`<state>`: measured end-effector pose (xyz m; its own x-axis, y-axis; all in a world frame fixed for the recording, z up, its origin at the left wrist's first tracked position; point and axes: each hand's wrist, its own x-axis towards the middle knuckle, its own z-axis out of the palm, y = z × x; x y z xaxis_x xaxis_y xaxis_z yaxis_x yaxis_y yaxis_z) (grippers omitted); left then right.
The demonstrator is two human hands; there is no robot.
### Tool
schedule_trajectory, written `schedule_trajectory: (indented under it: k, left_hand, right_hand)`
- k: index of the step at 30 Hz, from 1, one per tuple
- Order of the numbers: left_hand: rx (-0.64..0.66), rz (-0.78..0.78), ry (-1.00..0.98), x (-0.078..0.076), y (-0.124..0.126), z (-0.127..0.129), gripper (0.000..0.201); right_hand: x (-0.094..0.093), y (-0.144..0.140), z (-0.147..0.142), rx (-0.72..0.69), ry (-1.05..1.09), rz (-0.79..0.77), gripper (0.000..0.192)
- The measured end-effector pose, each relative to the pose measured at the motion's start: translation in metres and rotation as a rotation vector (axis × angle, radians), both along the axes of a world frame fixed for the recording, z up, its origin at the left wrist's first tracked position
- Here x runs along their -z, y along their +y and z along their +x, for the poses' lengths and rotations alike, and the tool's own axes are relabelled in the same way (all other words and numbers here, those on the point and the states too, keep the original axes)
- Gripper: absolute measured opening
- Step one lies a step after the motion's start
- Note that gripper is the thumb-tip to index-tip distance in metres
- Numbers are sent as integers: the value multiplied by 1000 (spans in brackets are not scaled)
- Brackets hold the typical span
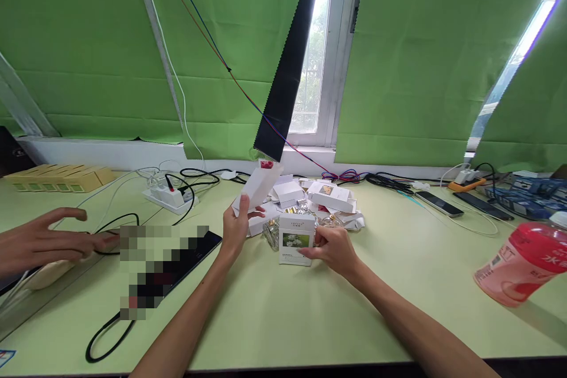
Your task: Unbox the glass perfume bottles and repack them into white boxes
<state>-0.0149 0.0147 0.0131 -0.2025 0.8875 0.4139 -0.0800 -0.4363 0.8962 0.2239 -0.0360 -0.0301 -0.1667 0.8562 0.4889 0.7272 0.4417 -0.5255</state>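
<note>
Flower-printed box point(296, 240) is standing upright on the counter point(283, 319), the right hand point(335, 250) pinching its side to steady it; just beside, the left hand point(234, 228) is gripping a white carton point(258, 185) raised clear.

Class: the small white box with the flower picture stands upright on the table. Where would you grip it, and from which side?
Grip the flower box across its two narrow side walls, coming from above. It stands upright, its top is free, and the right hand already touches its right edge, while glass bottles crowd its left.
</note>
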Motion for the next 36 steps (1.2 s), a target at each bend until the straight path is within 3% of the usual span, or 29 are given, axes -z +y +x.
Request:
schedule_trajectory:
  k: [6,13,23,36]
  left_hand:
    - [62,30,235,11,0,5,62]
    - [26,113,392,16,1,7,53]
    - [-99,130,602,18,-3,8,52]
    - [-69,296,776,24,5,3,54]
  right_hand:
    - [4,1,2,15,252,108,56]
    - [-5,-4,0,58,418,168,50]
    - [-5,-3,2,99,516,146,44]
    - [2,5,4,77,563,108,37]
